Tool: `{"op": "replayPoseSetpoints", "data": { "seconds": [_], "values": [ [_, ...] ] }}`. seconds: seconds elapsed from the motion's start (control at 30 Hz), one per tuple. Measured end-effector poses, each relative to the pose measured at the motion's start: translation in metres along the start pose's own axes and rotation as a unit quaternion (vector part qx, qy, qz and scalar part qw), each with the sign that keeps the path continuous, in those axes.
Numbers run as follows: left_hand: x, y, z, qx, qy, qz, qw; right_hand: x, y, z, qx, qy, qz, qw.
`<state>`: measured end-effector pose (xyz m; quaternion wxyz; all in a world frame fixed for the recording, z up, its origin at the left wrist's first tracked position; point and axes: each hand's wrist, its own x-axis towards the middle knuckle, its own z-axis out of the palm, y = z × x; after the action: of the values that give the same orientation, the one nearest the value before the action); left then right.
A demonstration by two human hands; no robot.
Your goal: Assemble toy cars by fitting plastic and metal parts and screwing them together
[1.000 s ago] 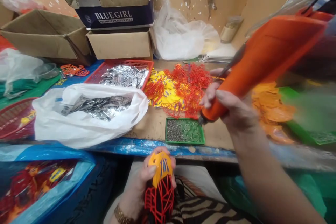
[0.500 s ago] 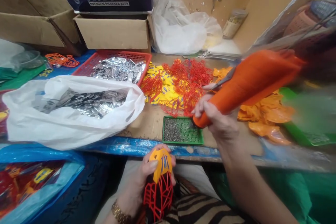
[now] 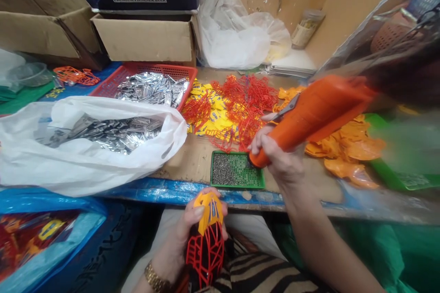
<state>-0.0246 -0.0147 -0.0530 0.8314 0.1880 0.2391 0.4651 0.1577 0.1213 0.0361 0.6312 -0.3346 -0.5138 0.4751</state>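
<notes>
Near my lap, my left hand is closed around a toy car body, a yellow-orange shell with blue markings joined to a red openwork frame. My right hand grips a thick orange electric screwdriver, slanting down to the left, with a grey lever-like piece along its upper side. The tool's dark tip is over the right part of a small green tray. Small metal screws are heaped mostly in the tray's left half; whether the tip touches any, I cannot tell.
Behind the tray lie red frames and yellow shells. Orange shells are piled at right by a green basket. Metal parts fill a red basket and a white sack. Cardboard boxes stand behind.
The screwdriver and my right hand have shifted slightly left and down over the screw tray. My left hand keeps hold of the toy car body. The whole view has shifted a little.
</notes>
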Motion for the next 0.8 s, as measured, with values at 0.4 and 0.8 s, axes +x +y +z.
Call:
{"op": "replayPoseSetpoints", "data": {
  "seconds": [0.4, 0.8],
  "values": [
    [-0.0082, -0.0028, 0.009, 0.0, 0.066, -0.003, 0.998, -0.0014, 0.0014, 0.0025, -0.006, 0.005, 0.008, 1.0],
    [-0.0028, 0.0002, 0.0102, 0.0, 0.04, 0.006, 0.999, -0.0022, 0.0034, 0.0023, -0.041, 0.01, -0.01, 0.999]
  ]
}}
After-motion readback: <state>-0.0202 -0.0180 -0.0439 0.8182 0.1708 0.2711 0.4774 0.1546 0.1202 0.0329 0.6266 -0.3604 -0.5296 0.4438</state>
